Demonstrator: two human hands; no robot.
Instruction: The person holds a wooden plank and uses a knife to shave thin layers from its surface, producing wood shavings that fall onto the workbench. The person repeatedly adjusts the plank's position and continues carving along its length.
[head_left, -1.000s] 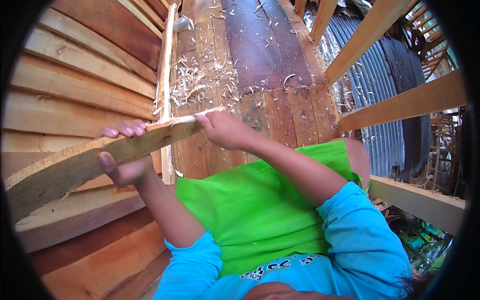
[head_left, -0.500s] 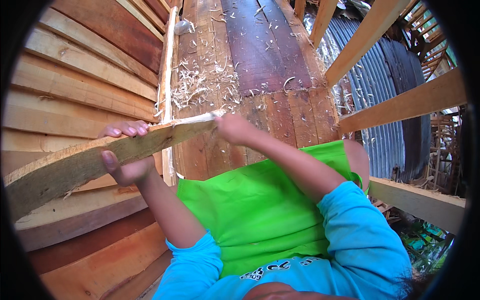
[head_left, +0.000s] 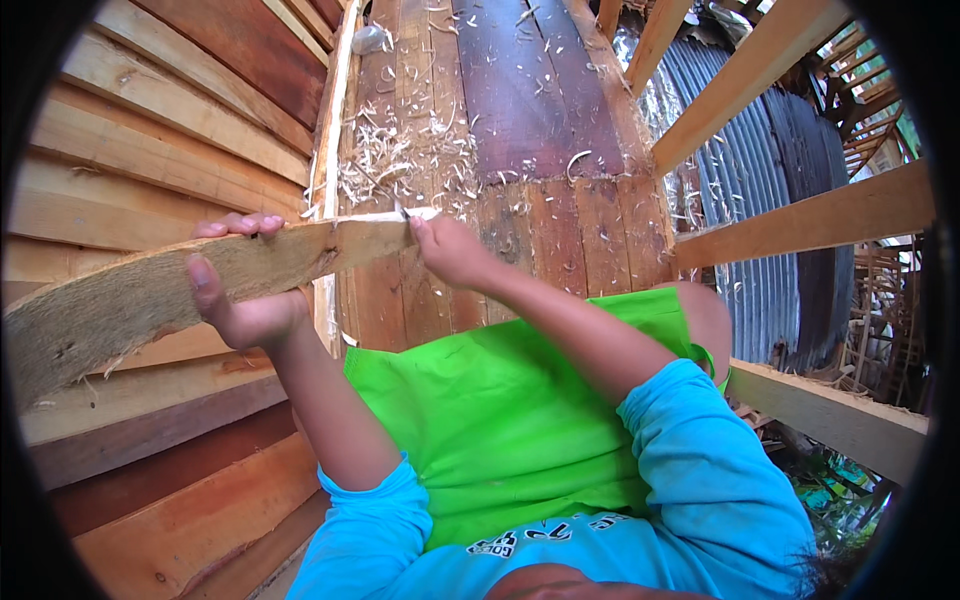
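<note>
Board, long and curved, is spanning my remote view from nine o'clock, where its broad end is running out of sight, to a pale narrow end at eleven o'clock, just off centre. I am seeing the left hand clasping it at nine o'clock: the thumb is lying against the near face while the fingers are hooking over the upper edge. The right hand is curling tightly at eleven o'clock, right by the narrow end, gripping a small tool; only a dark tip is showing at the board's upper edge, so its kind is escaping me.

Toward ten o'clock a plank wall is rising close beyond the left hand, and a pale strip is edging its foot. At twelve o'clock I am looking along a plank floor, with curled shavings lying thickest toward eleven. Between the right hand and a wooden rail, nearing three o'clock, the floor is leaving sideways room. Corrugated sheeting is standing past the rails at two o'clock. Green shorts are bounding the near side at six o'clock.
</note>
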